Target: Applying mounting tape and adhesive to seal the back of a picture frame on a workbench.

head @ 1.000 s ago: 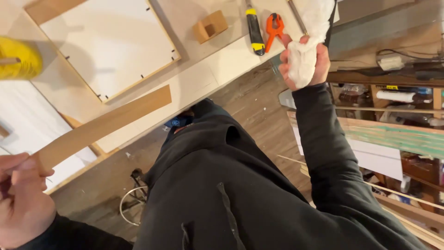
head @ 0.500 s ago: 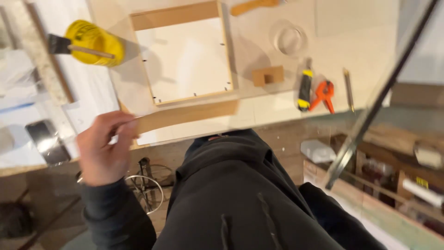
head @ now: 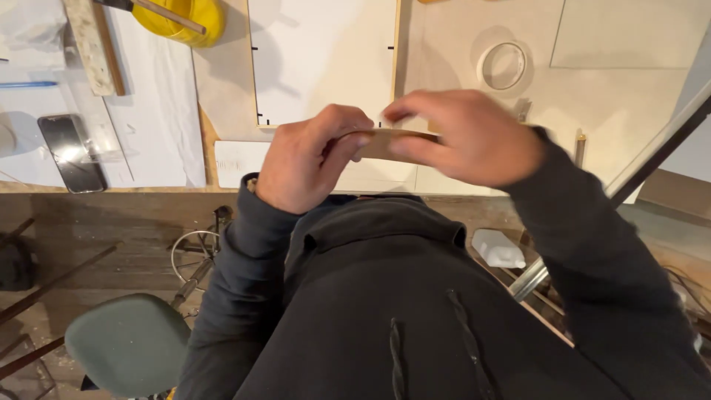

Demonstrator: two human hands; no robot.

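I hold a thin brown wooden strip (head: pixel 385 143) edge-on in front of my chest, above the near edge of the workbench (head: pixel 474 181). My left hand (head: pixel 311 159) pinches its left end between thumb and fingers. My right hand (head: pixel 466 137) grips its right part, covering most of it. Behind the hands lies a white square panel with a wooden frame (head: pixel 322 59) flat on the bench. My black hooded top fills the lower frame.
A roll of tape (head: pixel 502 65) lies on the bench at right. A yellow pot with a brush (head: pixel 178 16), a wooden block (head: pixel 90 44) and a phone (head: pixel 70 152) sit at left. A grey-green stool (head: pixel 127 342) stands below left; a metal bar (head: pixel 652 155) slants at right.
My right hand has come in from the right and taken hold of the strip. The strip has been lifted off the bench to my chest, held by both hands.
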